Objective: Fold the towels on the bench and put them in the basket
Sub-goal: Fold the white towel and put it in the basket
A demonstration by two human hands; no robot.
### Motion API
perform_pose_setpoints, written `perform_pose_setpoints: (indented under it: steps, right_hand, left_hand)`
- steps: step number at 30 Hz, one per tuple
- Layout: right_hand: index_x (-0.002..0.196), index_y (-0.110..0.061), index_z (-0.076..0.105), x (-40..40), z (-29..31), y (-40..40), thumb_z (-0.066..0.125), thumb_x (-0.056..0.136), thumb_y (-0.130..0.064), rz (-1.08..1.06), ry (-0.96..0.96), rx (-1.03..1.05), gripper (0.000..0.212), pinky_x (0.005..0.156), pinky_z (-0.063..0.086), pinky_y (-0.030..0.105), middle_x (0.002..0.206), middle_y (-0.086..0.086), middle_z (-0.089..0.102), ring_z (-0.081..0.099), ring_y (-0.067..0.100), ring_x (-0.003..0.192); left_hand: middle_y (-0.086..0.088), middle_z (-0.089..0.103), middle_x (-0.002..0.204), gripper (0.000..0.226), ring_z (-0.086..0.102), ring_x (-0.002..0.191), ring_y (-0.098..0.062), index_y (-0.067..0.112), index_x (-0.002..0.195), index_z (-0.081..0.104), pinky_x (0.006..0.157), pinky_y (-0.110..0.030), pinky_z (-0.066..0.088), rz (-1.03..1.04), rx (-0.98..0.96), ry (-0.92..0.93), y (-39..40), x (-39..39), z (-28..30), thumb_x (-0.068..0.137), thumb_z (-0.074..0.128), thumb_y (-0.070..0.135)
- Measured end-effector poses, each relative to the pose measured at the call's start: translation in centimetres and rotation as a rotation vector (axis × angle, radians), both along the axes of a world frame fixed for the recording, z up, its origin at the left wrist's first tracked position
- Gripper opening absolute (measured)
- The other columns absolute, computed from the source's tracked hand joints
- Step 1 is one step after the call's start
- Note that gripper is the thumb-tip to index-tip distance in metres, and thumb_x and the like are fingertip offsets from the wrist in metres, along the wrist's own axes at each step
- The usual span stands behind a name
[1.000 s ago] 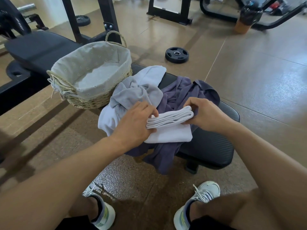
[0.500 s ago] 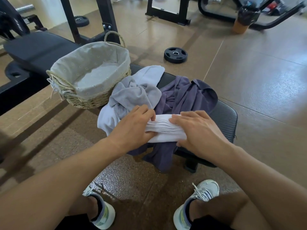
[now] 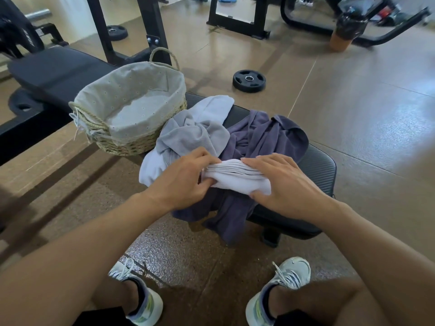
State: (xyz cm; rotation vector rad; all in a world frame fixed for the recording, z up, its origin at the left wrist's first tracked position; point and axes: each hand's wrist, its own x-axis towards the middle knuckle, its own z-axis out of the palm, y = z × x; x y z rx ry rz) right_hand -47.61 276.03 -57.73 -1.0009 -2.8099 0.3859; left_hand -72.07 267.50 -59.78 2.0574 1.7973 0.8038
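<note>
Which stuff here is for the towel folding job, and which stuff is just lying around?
For the job:
- folded white towel, gripped by the left hand, right hand flat on it
- crumpled light grey towel
- crumpled purple towel
- woven straw basket with grey cloth lining
- black padded bench

Just lying about:
- black round weight plate on the floor
- dark shaker bottle

So the table [image 3: 317, 165] here is a black padded gym bench, ribbed at the near end. Sitting on it: a woven basket [image 3: 131, 144] with a cloth liner at the far left, a crumpled pale grey towel [image 3: 195, 132] right beside it, and a purple towel [image 3: 263, 135] that hangs over the front edge toward the brown floor [image 3: 353, 114].
</note>
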Motion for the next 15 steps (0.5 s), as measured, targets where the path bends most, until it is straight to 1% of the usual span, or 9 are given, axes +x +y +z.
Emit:
perform_pose_setpoints:
  steps: [2,3,5,6,8,10,12,13,15]
  right_hand:
    - [0.157,-0.038,0.029,0.0,0.3,0.0,0.074,0.083,-0.056,0.004,-0.002,-0.02,0.088,0.106,-0.005,0.006,0.152,-0.015,0.045,0.023,0.007,0.139]
    - [0.157,-0.038,0.031,-0.1,0.3,0.1,0.074,0.083,-0.057,-0.001,0.011,-0.019,0.088,0.105,-0.006,0.004,0.15,-0.015,0.047,0.024,0.008,0.137]
    - [0.153,-0.037,0.04,-0.2,0.2,0.2,0.072,0.088,-0.05,-0.021,0.063,-0.028,0.075,0.108,0.008,0.011,0.143,-0.015,0.055,0.036,0.009,0.134]
    - [0.151,-0.036,0.044,-0.2,0.1,0.2,0.071,0.09,-0.045,-0.027,0.083,-0.045,0.067,0.106,0.015,0.015,0.14,-0.015,0.058,0.041,0.009,0.13]
    - [0.149,-0.035,0.048,-0.3,0.1,0.2,0.067,0.093,-0.041,-0.026,0.086,-0.076,0.059,0.1,0.02,0.016,0.136,-0.016,0.061,0.046,0.006,0.122]
    - [0.146,-0.035,0.051,-0.4,0.2,0.2,0.066,0.095,-0.04,-0.025,0.092,-0.088,0.054,0.098,0.025,0.019,0.132,-0.016,0.063,0.048,0.005,0.118]
    - [0.143,-0.036,0.055,-0.6,0.3,0.1,0.066,0.095,-0.038,-0.036,0.149,-0.151,0.049,0.099,0.034,0.024,0.129,-0.017,0.065,0.053,0.005,0.114]
    - [0.141,-0.037,0.057,-0.7,0.4,0.1,0.067,0.094,-0.037,-0.044,0.184,-0.202,0.048,0.099,0.041,0.027,0.129,-0.017,0.066,0.055,0.003,0.113]
    - [0.142,-0.037,0.057,-0.6,0.7,0.3,0.067,0.094,-0.039,-0.045,0.206,-0.297,0.049,0.098,0.05,0.03,0.13,-0.017,0.066,0.059,0.001,0.11]
  left_hand:
    - [0.009,0.064,0.113,0.036,0.062,0.1,-0.008,0.02,0.124,0.068,0.091,-0.028,0.052,0.007,-0.003,-0.09,0.2,-0.2,0.3,0.088,0.073,0.016]
    - [0.01,0.064,0.114,0.036,0.063,0.103,-0.008,0.021,0.124,0.068,0.093,-0.031,0.053,0.004,-0.01,-0.114,0.3,-0.2,0.4,0.088,0.074,0.017]
    - [0.011,0.065,0.114,0.035,0.063,0.104,-0.01,0.025,0.123,0.068,0.094,-0.036,0.055,-0.018,-0.052,-0.144,0.4,-0.4,0.8,0.089,0.075,0.018]
    - [0.01,0.065,0.113,0.033,0.063,0.103,-0.011,0.026,0.122,0.067,0.093,-0.037,0.055,-0.03,-0.084,-0.158,0.4,-0.5,0.9,0.09,0.075,0.018]
    - [0.008,0.066,0.113,0.032,0.063,0.102,-0.011,0.027,0.122,0.066,0.094,-0.037,0.054,-0.054,-0.145,-0.18,0.4,-1.0,1.1,0.092,0.073,0.019]
    - [0.01,0.066,0.115,0.035,0.062,0.104,-0.007,0.027,0.124,0.065,0.095,-0.032,0.053,-0.071,-0.164,-0.188,0.2,-1.1,1.2,0.091,0.076,0.027]
    - [0.014,0.066,0.115,0.047,0.062,0.106,-0.004,0.028,0.124,0.066,0.095,-0.027,0.052,-0.066,-0.163,-0.184,0.0,-0.9,1.5,0.082,0.083,0.038]
    - [0.015,0.067,0.114,0.052,0.063,0.106,-0.002,0.028,0.123,0.067,0.093,-0.025,0.052,-0.052,-0.158,-0.184,-0.1,-0.8,1.6,0.077,0.087,0.04]
    - [0.016,0.07,0.109,0.047,0.064,0.101,-0.001,0.029,0.118,0.07,0.09,-0.026,0.053,-0.01,-0.151,-0.219,0.0,-0.7,1.8,0.076,0.088,0.037]
